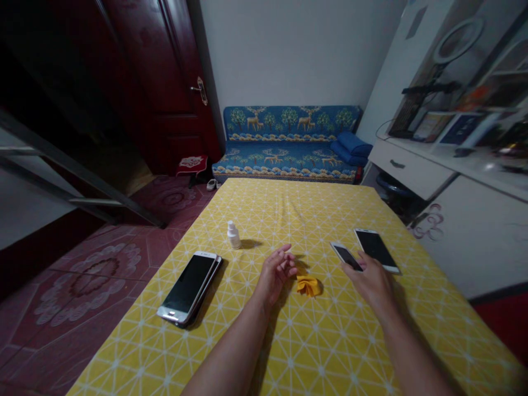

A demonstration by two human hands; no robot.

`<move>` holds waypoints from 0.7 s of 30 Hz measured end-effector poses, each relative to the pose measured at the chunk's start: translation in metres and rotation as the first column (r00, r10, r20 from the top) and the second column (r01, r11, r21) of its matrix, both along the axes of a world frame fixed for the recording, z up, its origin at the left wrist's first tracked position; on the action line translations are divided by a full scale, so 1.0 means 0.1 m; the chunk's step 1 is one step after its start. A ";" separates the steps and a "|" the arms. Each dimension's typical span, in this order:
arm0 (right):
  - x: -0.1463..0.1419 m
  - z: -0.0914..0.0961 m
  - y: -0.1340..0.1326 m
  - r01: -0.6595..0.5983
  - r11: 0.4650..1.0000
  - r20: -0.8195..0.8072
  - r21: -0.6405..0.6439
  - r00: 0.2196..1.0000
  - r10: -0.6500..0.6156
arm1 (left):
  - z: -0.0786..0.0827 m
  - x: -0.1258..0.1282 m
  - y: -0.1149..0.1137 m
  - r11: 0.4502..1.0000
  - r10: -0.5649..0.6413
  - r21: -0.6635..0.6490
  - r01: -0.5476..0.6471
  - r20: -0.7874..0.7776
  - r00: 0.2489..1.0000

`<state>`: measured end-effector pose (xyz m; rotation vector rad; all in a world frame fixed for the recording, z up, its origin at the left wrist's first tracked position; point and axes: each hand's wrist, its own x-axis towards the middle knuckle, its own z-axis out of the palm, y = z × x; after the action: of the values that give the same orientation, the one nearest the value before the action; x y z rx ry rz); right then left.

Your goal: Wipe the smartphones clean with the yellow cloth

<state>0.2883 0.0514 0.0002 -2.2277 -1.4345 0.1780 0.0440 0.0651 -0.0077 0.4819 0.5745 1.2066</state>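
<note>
My left hand (277, 272) hovers over the yellow tablecloth (289, 341) with fingers loosely spread and nothing in it. A crumpled yellow cloth (308, 285) lies just to its right. My right hand (371, 280) holds a small phone (346, 256) by its near end, fingers closed on it. A larger white phone (376, 249) lies flat on the table right beside that hand. At the left, two stacked phones (190, 286) rest screen up near the table edge. A small white bottle (233, 235) stands upright beyond them.
A blue patterned sofa (289, 143) stands beyond the table's far edge. White cabinets with a drawer (406, 168) and a ring light (457, 41) line the right side. A dark red door (165, 82) and tiled floor (103, 269) are at the left.
</note>
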 end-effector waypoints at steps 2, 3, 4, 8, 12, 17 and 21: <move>0.10 0.02 0.02 0.045 0.997 -0.088 0.057 0.995 -0.040 | 0.00 0.00 0.00 1.000 -0.002 -0.001 0.002 0.006 1.000; 0.15 0.04 0.04 0.068 0.993 -0.132 0.092 0.990 -0.055 | 0.00 0.00 0.00 1.000 -0.002 -0.001 0.002 0.008 1.000; 0.21 0.05 0.06 0.094 0.987 -0.168 0.128 0.983 -0.072 | 0.00 0.00 0.01 1.000 -0.004 -0.001 0.004 0.009 1.000; 0.46 0.07 0.15 0.176 0.953 -0.073 0.247 0.984 -0.163 | 0.00 -0.01 0.01 1.000 -0.004 -0.013 0.004 0.004 1.000; 0.62 0.00 0.26 0.198 0.951 0.154 0.239 0.959 -0.239 | 0.00 -0.01 0.01 1.000 -0.005 -0.015 0.005 0.002 1.000; 0.60 -0.10 0.32 0.168 0.958 0.287 0.232 0.929 -0.232 | 0.00 -0.01 0.02 1.000 -0.008 -0.010 0.008 0.003 1.000; 0.56 -0.10 0.29 0.124 0.955 0.225 0.271 0.956 -0.188 | 0.00 -0.01 0.01 1.000 -0.003 -0.012 0.003 0.015 1.000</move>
<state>0.3441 0.0809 -0.0097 -2.1916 -1.3084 -0.3333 0.0433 0.0662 -0.0081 0.4625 0.5678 1.2024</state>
